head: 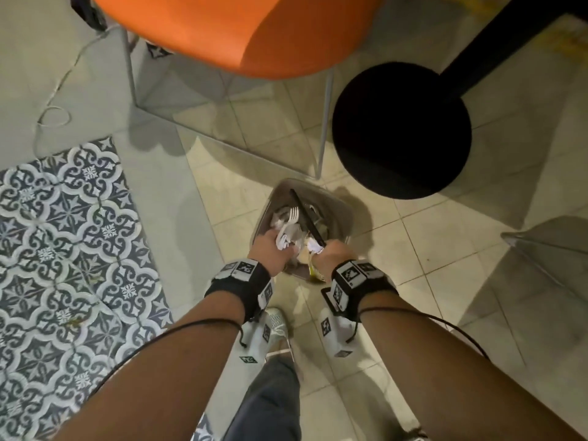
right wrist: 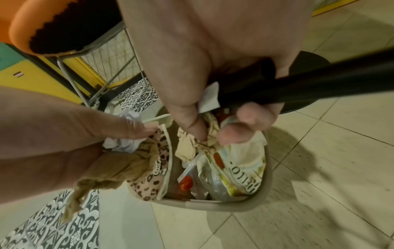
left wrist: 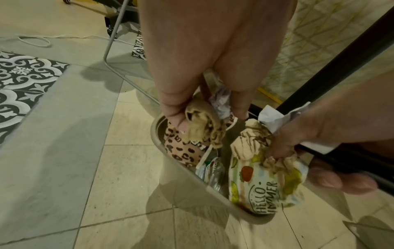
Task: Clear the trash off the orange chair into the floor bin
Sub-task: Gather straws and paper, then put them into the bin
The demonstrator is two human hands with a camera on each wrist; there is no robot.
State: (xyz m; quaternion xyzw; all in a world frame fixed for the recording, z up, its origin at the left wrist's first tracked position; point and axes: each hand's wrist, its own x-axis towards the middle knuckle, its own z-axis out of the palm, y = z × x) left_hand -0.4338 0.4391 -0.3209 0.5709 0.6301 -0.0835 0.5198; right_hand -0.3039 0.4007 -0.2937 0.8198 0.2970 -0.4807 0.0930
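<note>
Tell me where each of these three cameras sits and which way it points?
Head: worn on the head, facing down at the floor bin; shows both forearms, the left hand, right hand and a shoe.
Left wrist: on the left wrist, looking along that hand's fingers, which grip a leopard-print napkin over the bin; the right hand shows too.
Right wrist: on the right wrist, looking along its fingers gripping a fruit-print napkin.
Shared: both wrist views show the bin, both napkins and both hands.

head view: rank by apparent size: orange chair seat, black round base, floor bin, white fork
1. orange chair seat, though cropped by the frame
2. black round base
3. floor bin
4. white fork
Seat sits higher, nearer the camera, so its lead is partly perspective.
</note>
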